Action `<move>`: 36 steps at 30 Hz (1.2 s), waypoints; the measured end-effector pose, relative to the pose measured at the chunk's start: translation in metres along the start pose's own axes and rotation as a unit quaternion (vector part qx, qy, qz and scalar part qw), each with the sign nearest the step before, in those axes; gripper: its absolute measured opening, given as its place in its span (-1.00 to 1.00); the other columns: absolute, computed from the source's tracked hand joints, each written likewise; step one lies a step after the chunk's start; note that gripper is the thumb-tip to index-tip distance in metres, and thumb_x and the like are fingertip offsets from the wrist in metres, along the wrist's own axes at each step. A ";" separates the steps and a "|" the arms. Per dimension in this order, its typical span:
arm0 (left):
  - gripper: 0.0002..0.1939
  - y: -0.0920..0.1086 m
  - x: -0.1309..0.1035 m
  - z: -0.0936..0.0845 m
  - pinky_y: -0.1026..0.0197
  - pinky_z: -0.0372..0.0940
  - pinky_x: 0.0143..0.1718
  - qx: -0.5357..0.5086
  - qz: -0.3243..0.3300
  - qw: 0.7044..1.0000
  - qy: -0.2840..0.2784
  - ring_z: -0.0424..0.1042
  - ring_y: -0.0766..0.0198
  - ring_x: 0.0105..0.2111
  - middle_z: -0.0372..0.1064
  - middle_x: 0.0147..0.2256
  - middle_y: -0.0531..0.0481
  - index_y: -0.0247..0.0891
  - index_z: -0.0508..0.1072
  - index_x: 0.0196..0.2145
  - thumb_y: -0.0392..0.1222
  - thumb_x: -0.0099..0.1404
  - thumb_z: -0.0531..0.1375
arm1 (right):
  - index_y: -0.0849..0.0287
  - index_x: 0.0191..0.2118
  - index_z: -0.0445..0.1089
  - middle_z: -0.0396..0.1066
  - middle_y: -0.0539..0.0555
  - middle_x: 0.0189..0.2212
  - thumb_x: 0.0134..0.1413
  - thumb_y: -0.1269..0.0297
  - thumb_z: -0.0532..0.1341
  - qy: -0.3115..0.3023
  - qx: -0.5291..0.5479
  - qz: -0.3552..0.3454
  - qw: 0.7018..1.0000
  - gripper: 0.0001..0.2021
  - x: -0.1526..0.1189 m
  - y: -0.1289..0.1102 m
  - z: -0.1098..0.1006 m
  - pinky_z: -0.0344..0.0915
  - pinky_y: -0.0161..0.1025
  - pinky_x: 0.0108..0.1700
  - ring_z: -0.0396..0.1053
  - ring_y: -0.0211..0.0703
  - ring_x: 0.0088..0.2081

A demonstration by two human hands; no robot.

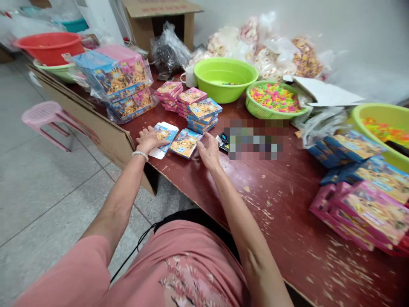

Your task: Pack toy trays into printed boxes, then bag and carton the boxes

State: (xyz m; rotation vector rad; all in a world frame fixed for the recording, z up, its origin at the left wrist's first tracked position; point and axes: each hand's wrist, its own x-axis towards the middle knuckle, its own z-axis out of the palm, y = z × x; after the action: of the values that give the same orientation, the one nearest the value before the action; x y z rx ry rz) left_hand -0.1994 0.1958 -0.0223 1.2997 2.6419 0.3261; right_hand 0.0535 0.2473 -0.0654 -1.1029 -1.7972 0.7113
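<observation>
My left hand [148, 140], with a beaded bracelet at its wrist, rests with fingers spread on a flat blue-and-white box [163, 135] whose white flaps stick out. Beside it lies a closed blue box [186, 143] with a cartoon print. The fingers of my right hand [209, 153] are apart at that box's right edge, the thumb touching or very near it. Just behind are a stack of blue boxes [204, 108] and two stacks of pink boxes [192, 96]. A dark, partly blurred-out item [224, 143] lies to the right of my right hand.
Plastic-wrapped box bundles [119, 81] stand at the back left. A green basin [223, 79], a basket of colourful small pieces [275, 99] and a yellow-green basin [367, 117] line the back. Blue and pink boxes [373, 209] are piled right. Cardboard [92, 128] borders the table's left edge.
</observation>
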 end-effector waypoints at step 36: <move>-0.59 0.014 -0.204 -0.021 0.19 0.44 -0.25 -0.414 0.341 0.737 -0.411 0.52 0.19 -0.27 0.56 -0.22 -0.05 -0.21 0.57 -0.12 0.03 0.13 0.42 | 0.09 -0.35 0.39 0.49 0.02 -0.39 0.26 0.19 0.36 -0.135 -0.046 -0.120 0.982 -0.80 -0.140 -0.103 -0.132 0.26 -0.15 -0.22 0.40 -0.10 -0.31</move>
State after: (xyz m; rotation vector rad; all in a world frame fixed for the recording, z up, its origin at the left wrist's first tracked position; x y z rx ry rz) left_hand -0.0718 0.0394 0.0143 1.4829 0.9912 0.7022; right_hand 0.1616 0.0791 0.0229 -0.8578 -2.1693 0.6604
